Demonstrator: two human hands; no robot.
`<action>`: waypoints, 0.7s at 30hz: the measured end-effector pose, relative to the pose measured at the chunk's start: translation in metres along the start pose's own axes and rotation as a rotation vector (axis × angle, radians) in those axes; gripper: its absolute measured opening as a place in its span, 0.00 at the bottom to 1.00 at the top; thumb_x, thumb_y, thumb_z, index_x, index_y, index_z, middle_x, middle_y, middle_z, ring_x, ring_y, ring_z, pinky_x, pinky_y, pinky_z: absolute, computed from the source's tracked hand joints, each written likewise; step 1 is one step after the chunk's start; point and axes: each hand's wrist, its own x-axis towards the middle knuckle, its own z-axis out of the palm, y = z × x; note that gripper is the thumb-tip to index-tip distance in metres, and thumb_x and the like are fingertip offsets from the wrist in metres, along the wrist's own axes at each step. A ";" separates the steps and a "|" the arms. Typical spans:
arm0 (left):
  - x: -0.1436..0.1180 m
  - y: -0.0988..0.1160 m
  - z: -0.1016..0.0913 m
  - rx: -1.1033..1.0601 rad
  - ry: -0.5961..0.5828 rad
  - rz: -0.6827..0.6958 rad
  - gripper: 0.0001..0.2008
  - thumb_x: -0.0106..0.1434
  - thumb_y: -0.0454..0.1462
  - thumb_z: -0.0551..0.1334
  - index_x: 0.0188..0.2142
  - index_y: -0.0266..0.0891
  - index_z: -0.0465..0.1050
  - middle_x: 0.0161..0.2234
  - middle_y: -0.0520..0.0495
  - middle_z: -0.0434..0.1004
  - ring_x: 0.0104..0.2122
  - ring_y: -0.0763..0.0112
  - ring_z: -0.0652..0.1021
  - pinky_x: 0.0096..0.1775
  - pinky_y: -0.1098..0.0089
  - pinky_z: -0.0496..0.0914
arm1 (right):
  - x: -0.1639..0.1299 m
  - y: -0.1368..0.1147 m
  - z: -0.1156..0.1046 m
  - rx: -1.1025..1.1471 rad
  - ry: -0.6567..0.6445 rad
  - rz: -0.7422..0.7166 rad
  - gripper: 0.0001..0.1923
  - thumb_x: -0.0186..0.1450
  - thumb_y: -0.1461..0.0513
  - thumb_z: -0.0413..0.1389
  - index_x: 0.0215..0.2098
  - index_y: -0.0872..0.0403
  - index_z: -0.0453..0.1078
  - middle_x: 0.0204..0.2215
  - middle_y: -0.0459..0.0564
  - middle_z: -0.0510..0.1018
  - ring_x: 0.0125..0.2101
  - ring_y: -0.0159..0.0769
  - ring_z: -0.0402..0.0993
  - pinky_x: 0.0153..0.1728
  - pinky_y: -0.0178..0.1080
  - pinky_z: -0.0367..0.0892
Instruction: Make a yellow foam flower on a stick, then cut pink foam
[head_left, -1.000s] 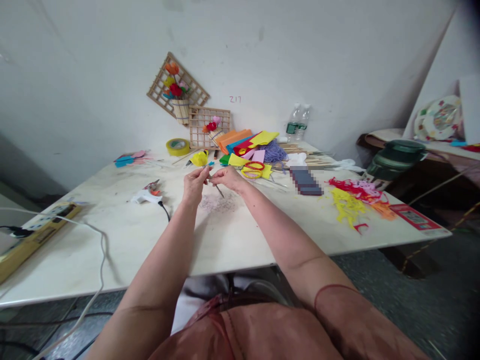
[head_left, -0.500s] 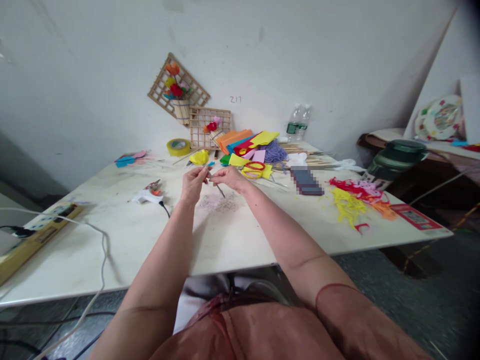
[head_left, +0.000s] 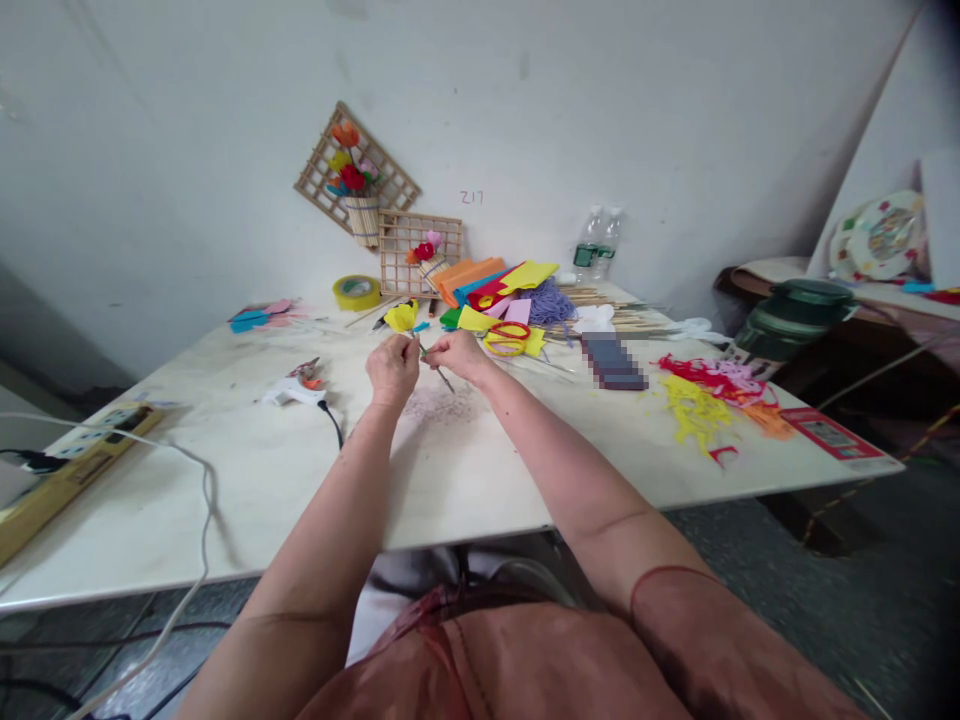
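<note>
My left hand (head_left: 394, 370) and my right hand (head_left: 456, 357) meet above the middle of the table, both with fingers pinched. Between them they hold a thin dark flower stem (head_left: 445, 381), slanting down to the right, with a small green bit by the right fingertips. A yellow flower (head_left: 401, 317) shows just beyond my left hand, in line with the stem; my fingers hide where they join. Dark crumbs (head_left: 439, 406) lie scattered on the white table (head_left: 465, 480) below. Left of my hands rests a white glue gun (head_left: 296, 391) with a black cord.
Coloured paper (head_left: 469, 282), purple yarn (head_left: 550, 304), scissors (head_left: 508, 338) and yellow tape (head_left: 356, 293) lie at the back. Lattice panels with flowers (head_left: 362, 180) stand against the wall. Rightward are a phone (head_left: 613, 362), paper scraps (head_left: 697, 410) and a dark green flask (head_left: 787, 325). A power strip (head_left: 90, 460) sits left.
My left hand has turned slightly, its back now more toward me. The stem and yellow flower have shifted a little to the right; a green bit now shows by my right fingertips.
</note>
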 end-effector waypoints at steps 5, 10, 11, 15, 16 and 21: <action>0.002 -0.007 0.005 -0.363 0.123 -0.332 0.09 0.53 0.40 0.58 0.21 0.37 0.68 0.17 0.52 0.64 0.19 0.76 0.64 0.24 0.73 0.58 | -0.001 0.000 -0.005 0.045 0.059 0.042 0.08 0.52 0.61 0.60 0.24 0.60 0.75 0.21 0.49 0.75 0.23 0.29 0.68 0.29 0.32 0.61; 0.004 -0.011 0.007 -0.691 0.194 -0.607 0.10 0.49 0.41 0.62 0.21 0.36 0.67 0.19 0.53 0.66 0.16 0.80 0.62 0.19 0.75 0.56 | 0.000 0.001 -0.007 0.078 0.062 0.044 0.08 0.53 0.62 0.60 0.23 0.61 0.75 0.22 0.50 0.76 0.24 0.29 0.69 0.31 0.32 0.62; 0.004 -0.010 0.006 -0.756 0.190 -0.616 0.10 0.48 0.41 0.63 0.21 0.36 0.67 0.20 0.52 0.68 0.17 0.80 0.63 0.20 0.76 0.57 | 0.000 0.001 -0.007 0.085 0.056 0.041 0.08 0.53 0.62 0.59 0.23 0.61 0.75 0.22 0.50 0.76 0.24 0.29 0.69 0.31 0.32 0.62; 0.002 -0.002 0.001 -1.012 0.143 -0.620 0.13 0.47 0.43 0.64 0.25 0.37 0.65 0.31 0.48 0.74 0.21 0.82 0.67 0.21 0.78 0.59 | -0.002 0.001 -0.007 0.118 0.042 0.052 0.07 0.53 0.63 0.59 0.24 0.62 0.74 0.21 0.49 0.75 0.24 0.28 0.68 0.30 0.31 0.62; 0.002 0.000 0.000 -1.065 0.124 -0.610 0.13 0.47 0.43 0.65 0.26 0.38 0.64 0.33 0.48 0.75 0.21 0.82 0.68 0.21 0.78 0.59 | -0.002 0.001 -0.007 0.116 0.042 0.052 0.07 0.53 0.63 0.59 0.23 0.62 0.74 0.21 0.49 0.75 0.24 0.27 0.68 0.30 0.31 0.62; -0.001 0.009 -0.002 -1.201 -0.071 -0.553 0.15 0.49 0.43 0.64 0.24 0.39 0.59 0.26 0.48 0.74 0.21 0.77 0.71 0.21 0.77 0.61 | -0.002 0.002 -0.006 0.082 0.032 0.044 0.06 0.52 0.64 0.59 0.23 0.61 0.74 0.20 0.48 0.75 0.23 0.27 0.68 0.30 0.31 0.62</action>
